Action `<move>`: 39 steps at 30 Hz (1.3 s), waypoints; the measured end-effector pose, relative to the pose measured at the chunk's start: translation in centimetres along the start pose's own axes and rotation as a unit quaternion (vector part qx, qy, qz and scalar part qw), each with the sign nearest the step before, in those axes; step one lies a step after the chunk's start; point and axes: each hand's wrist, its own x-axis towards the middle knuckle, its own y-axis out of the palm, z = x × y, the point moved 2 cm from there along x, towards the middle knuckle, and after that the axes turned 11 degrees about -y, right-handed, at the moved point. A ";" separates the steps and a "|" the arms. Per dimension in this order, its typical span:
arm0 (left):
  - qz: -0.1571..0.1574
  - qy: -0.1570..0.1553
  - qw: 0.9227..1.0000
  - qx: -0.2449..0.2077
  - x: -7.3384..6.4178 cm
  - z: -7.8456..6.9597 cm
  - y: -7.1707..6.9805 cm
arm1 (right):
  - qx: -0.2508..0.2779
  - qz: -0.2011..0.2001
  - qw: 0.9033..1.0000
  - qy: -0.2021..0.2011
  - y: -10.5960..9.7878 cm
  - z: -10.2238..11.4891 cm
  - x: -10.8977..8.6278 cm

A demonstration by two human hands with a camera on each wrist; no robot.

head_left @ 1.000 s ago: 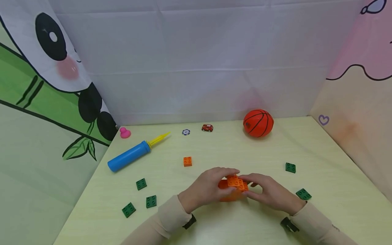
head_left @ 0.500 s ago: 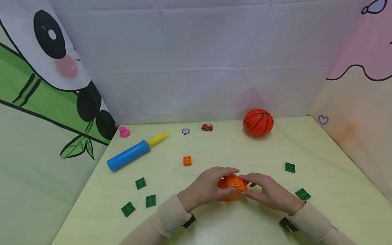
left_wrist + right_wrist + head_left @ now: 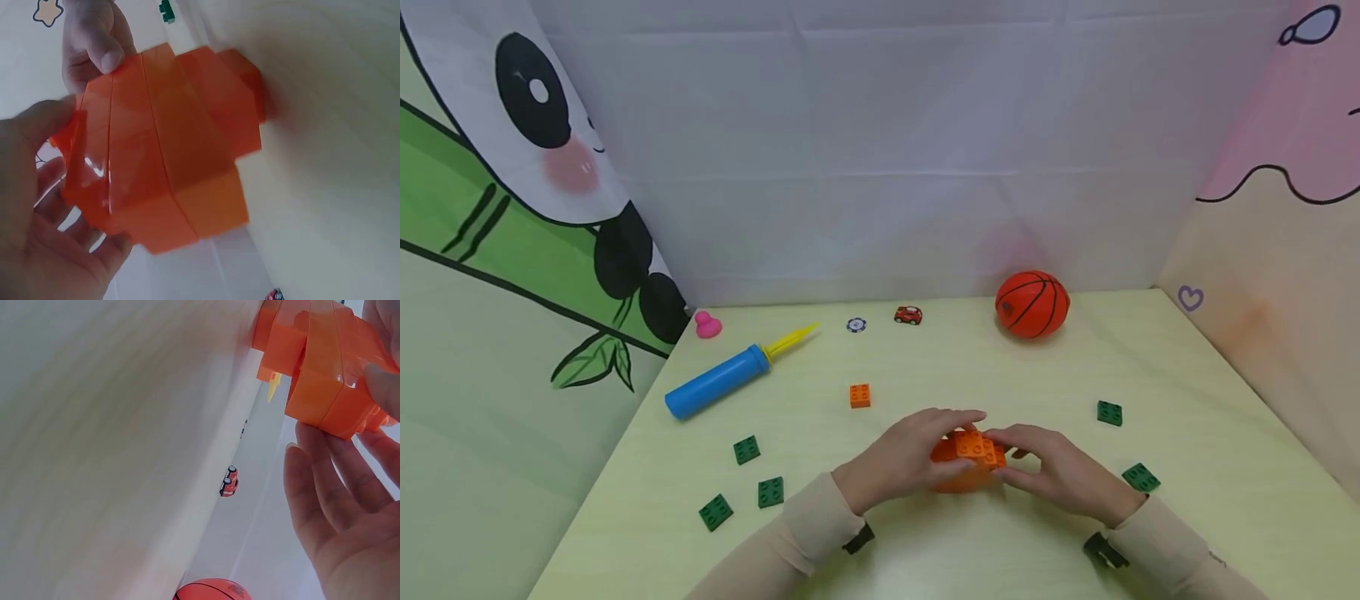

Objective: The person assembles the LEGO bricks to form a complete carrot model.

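A build of stacked orange toy bricks (image 3: 972,444) stands on the table between both hands, wider in its upper layers than at its base in the left wrist view. On its left side my left hand (image 3: 904,460) grips it, thumb at the near face and fingers round the far side. My right hand (image 3: 1063,468) holds the right side of the upper bricks between thumb and fingers. Studs show on top between the hands. The left wrist view gives the smooth side of the brick build (image 3: 156,144), clasped near its top. A loose orange brick (image 3: 860,396) lies beyond the left hand.
Several green bricks (image 3: 771,492) lie at the left, and two green bricks (image 3: 1109,413) at the right. Further back are a blue pump (image 3: 718,382), a pink toy (image 3: 707,325), a round chip (image 3: 856,325), a red toy car (image 3: 908,315) and a small basketball (image 3: 1032,305).
Both hands keep their hold on the orange build and hardly move. The head view shifts slightly.
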 end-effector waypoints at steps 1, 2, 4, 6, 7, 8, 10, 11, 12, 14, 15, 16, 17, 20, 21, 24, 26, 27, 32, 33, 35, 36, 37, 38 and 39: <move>0.005 0.001 1.000 -0.004 -0.1 0.3 -0.1 | 0.002 0.001 1.000 0.001 0.0 0.0 0.0; 0.010 -0.001 1.000 -0.009 -0.1 0.5 -0.3 | 0.003 0.002 1.000 0.000 0.1 0.0 0.0; 0.021 -0.021 0.999 -0.022 -0.2 1.3 -0.9 | 0.005 0.005 1.000 0.002 0.1 0.0 0.0; 0.026 -0.060 0.997 -0.040 0.0 2.4 -1.8 | 0.005 0.007 1.000 0.003 0.1 0.0 -0.1; 0.023 -0.083 0.995 -0.043 0.1 3.1 -2.3 | 0.005 0.006 1.000 0.003 0.1 0.0 -0.1; 0.017 -0.107 0.993 -0.044 0.3 3.9 -2.8 | 0.003 0.005 1.000 0.001 0.0 0.0 0.0; 0.001 -0.156 0.987 -0.033 0.7 5.8 -3.7 | 0.000 0.003 1.000 -0.001 0.0 0.0 0.0; -0.007 -0.178 0.984 -0.022 0.9 6.8 -4.1 | 0.000 0.001 1.000 -0.005 0.0 0.0 0.0; -0.015 -0.196 0.980 -0.010 1.0 7.8 -4.3 | 0.000 0.000 1.000 -0.007 0.0 0.0 0.1; -0.024 -0.229 0.973 0.019 1.2 9.5 -4.6 | 0.001 0.000 1.000 -0.011 0.1 -0.1 0.1; -0.024 -0.240 0.970 0.033 1.2 10.3 -4.7 | 0.003 0.001 1.000 -0.012 0.2 -0.1 0.1; -0.024 -0.249 0.967 0.043 1.2 10.8 -4.7 | 0.006 0.001 1.000 -0.012 0.2 -0.1 0.2; -0.022 -0.254 0.966 0.050 1.2 11.3 -4.7 | 0.007 0.002 1.000 -0.012 0.2 -0.2 0.2; -0.017 -0.259 0.964 0.066 1.1 12.2 -4.5 | 0.010 0.004 1.000 -0.007 0.3 -0.2 0.1; -0.014 -0.260 0.963 0.069 1.1 12.4 -4.4 | 0.012 0.005 1.000 -0.006 0.3 -0.2 0.1; -0.003 -0.271 0.960 0.071 1.1 12.9 -4.1 | 0.010 0.004 1.000 -0.007 0.4 -0.2 0.1; 0.006 -0.282 0.957 0.068 1.2 13.3 -3.9 | 0.007 0.003 1.000 -0.010 0.4 -0.3 0.0; 0.011 -0.288 0.955 0.064 1.2 13.5 -3.8 | 0.006 0.002 1.000 -0.012 0.4 -0.3 0.0; 0.029 -0.307 0.950 0.045 1.4 14.1 -3.4 | 0.004 0.000 1.000 -0.014 0.4 -0.2 0.1; 0.033 -0.309 0.950 0.044 1.4 14.2 -3.4 | 0.005 0.000 1.000 -0.013 0.3 -0.2 0.1; 0.037 -0.305 0.951 0.045 1.4 14.2 -3.3 | 0.007 0.002 1.000 -0.008 0.3 -0.2 0.1; 0.038 -0.303 0.951 0.047 1.4 14.2 -3.3 | 0.008 0.003 1.000 -0.006 0.2 -0.2 0.1; 0.037 -0.300 0.952 0.050 1.4 14.2 -3.3 | 0.008 0.004 1.000 -0.004 0.2 -0.1 0.1; 0.036 -0.298 0.952 0.052 1.4 14.2 -3.3 | 0.008 0.006 1.000 -0.001 0.1 -0.1 0.1; 0.034 -0.295 0.953 0.053 1.4 14.2 -3.4 | 0.008 0.006 1.000 0.001 0.1 -0.1 0.1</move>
